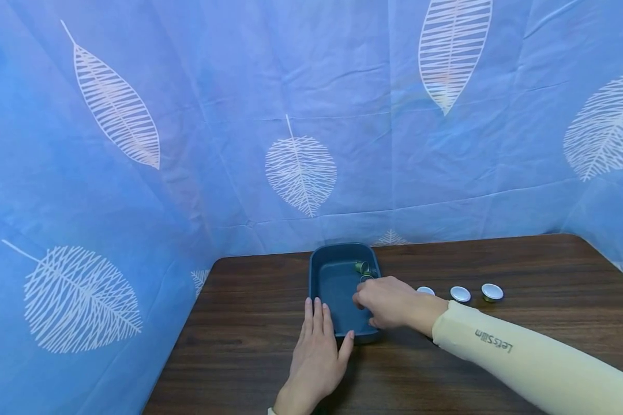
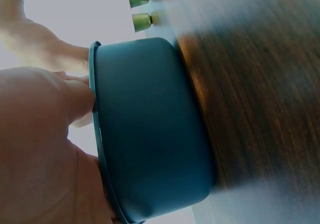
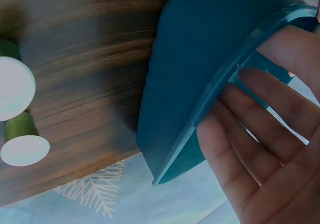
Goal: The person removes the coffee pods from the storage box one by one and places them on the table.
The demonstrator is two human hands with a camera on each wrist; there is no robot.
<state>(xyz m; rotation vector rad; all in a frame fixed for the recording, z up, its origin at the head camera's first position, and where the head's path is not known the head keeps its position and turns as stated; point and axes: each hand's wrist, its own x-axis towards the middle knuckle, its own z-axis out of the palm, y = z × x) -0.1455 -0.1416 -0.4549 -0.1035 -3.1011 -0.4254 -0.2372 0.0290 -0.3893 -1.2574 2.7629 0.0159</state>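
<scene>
A dark teal plastic bin point(image 1: 342, 294) stands on the wooden table. My left hand point(image 1: 318, 351) rests on its near left corner with the fingers straight over the rim. My right hand point(image 1: 389, 301) reaches over the right rim, fingers loosely bent, with a gap between thumb and fingertips. The right wrist view shows the fingers point(image 3: 260, 129) going over the rim; their tips are partly hidden inside. Small green coffee capsules point(image 1: 362, 267) lie in the bin's far right part, just beyond the right hand.
To the right of the bin stand three green capsules with white lids, the farthest right one point(image 1: 492, 292), a middle one point(image 1: 460, 294) and one point(image 1: 426, 290) partly covered by the right wrist. A blue leaf-patterned cloth point(image 1: 301, 173) hangs behind the table point(image 1: 249, 334).
</scene>
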